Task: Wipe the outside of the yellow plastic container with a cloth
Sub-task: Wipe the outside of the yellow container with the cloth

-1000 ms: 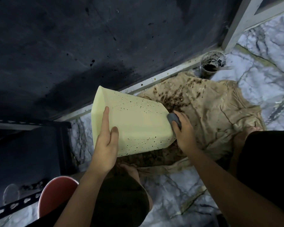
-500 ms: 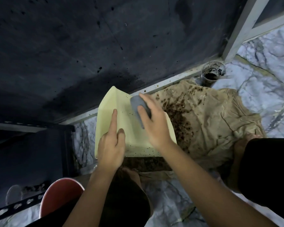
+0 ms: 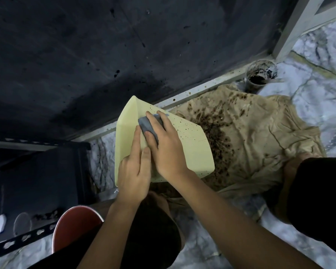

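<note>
While the left hand [image 3: 133,171] braced the yellow container [image 3: 186,152] at its near edge, the right hand [image 3: 163,144] had carried the grey cloth [image 3: 147,126] from the container's 3 o'clock end, where it was a second earlier, across to the upper face toward 11 o'clock. Judgement: the stroke was sweeping over the speckled top face, so wiping was in progress, not finished; dark specks still showed on the face toward 3 o'clock and along the 5 o'clock edge.

Container lay tipped on its side at frame centre, over the stained tan sheet [image 3: 260,136] spread on the marble floor [image 3: 211,249]; dirty cup [image 3: 261,74] at 1 o'clock, well apart.

Right hand: palm down, fingers curled and clenched over the bunched cloth, pressing it onto the plastic; forearm entering from 5 o'clock. Left hand: flat, fingers extended and resting on the face with the thumb side toward the right hand, pressing down on the container to steady it, not wrapping it; forearm from 7 o'clock. The two hands touched or nearly so; cannot tell which.
</note>
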